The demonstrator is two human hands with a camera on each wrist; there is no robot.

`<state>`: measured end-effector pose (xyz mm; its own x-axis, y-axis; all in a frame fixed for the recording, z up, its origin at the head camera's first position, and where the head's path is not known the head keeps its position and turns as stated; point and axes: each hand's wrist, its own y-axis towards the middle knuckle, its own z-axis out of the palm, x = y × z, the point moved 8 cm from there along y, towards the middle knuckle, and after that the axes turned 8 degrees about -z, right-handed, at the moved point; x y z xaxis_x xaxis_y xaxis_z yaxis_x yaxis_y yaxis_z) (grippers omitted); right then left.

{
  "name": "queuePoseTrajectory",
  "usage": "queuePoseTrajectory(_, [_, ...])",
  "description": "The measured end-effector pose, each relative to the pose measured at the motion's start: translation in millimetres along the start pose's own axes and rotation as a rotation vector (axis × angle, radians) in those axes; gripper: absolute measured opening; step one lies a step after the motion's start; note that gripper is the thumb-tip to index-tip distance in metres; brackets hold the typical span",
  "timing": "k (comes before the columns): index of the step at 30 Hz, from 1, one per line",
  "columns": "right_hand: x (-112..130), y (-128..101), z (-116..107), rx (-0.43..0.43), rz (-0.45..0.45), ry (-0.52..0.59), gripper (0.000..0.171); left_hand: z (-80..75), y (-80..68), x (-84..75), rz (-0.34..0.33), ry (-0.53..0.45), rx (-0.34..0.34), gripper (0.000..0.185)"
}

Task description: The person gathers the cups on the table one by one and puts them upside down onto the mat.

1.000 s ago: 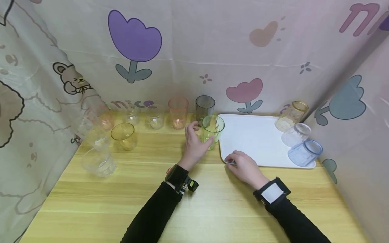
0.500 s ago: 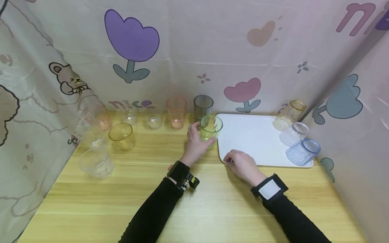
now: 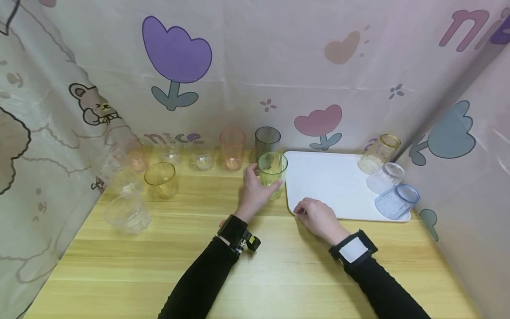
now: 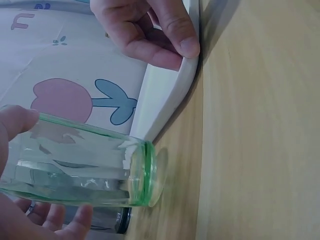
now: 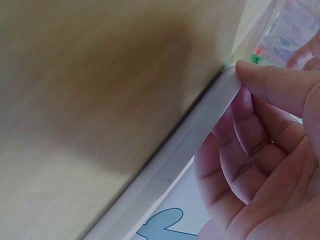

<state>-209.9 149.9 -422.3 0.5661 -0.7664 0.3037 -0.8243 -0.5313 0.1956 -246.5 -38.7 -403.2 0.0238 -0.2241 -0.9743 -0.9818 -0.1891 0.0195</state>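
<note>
My left hand (image 3: 256,190) grips a green glass tumbler (image 3: 272,175), thumb on one side and fingers on the other. The tumbler stands upright just left of a white tray (image 3: 318,177). In the left wrist view the green tumbler (image 4: 85,165) has its base close to the tabletop; whether it touches is hard to tell. My right hand (image 3: 318,219) pinches the tray's near left corner. Seen from the right wrist, the thumb of the right hand (image 5: 270,145) lies on the tray's rim (image 5: 165,165) and the other fingers curl on its inner side.
A dark grey glass (image 3: 268,141) stands right behind the green one, with a pink glass (image 3: 232,150) to its left. Several clear and tinted glasses, including an amber one (image 3: 161,180), stand farther left. Yellow, clear and blue glasses (image 3: 397,202) line the tray's right side.
The green tumbler has shifted slightly left, away from the tray's edge, with my left hand round it. My right hand stays at the tray corner.
</note>
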Motion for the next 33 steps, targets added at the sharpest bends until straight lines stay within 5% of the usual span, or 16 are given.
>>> queuePoseTrajectory(8, [-3, -2, -1, 0.004, 0.030, 0.028, 0.010, -11.2, -8.0, 4.2, -0.052, -0.150, -0.044, 0.077])
queuePoseTrajectory(14, [-2, -1, -15, -0.115, 0.064, 0.097, 0.024, -17.8, -10.0, -0.3, -0.080, -0.369, -0.053, 0.060])
queuePoseTrajectory(20, [5, 0, -37, -0.332, 0.058, 0.255, 0.058, -14.5, -11.3, -3.0, -0.114, -0.656, 0.030, 0.051])
queuePoseTrajectory(24, [12, -1, -47, -0.462, 0.030, 0.381, 0.071, -7.1, -14.9, -4.1, -0.148, -0.754, 0.105, 0.052])
queuePoseTrajectory(33, [23, -1, -53, -0.544, 0.010, 0.508, 0.082, 16.5, -28.1, 0.1, -0.258, -0.913, 0.248, 0.016])
